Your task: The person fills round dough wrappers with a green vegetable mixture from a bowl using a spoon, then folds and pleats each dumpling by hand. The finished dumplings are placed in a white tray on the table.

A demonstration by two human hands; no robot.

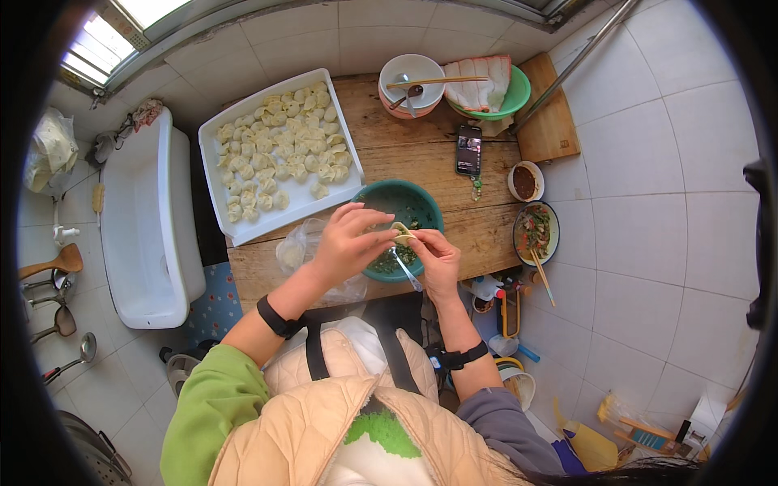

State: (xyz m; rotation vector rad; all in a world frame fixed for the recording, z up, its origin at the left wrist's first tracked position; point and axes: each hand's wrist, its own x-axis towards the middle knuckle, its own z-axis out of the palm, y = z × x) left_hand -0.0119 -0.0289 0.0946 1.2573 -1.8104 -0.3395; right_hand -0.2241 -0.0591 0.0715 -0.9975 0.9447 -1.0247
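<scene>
Above a teal bowl of chopped green filling, my left hand and my right hand hold a dumpling wrapper between their fingertips. Green filling shows inside the partly folded wrapper. A metal spoon slants over the bowl's near side, just below the wrapper; how its upper end rests is hidden. Up and to the left, a white tray carries many folded dumplings. A clear plastic bag with pale, round contents lies beside my left forearm on the wooden table.
White bowls with chopsticks and spoons stand at the back, beside a green basin with a cloth. A phone, a sauce bowl and a dish of food are on the right. A white sink borders the left.
</scene>
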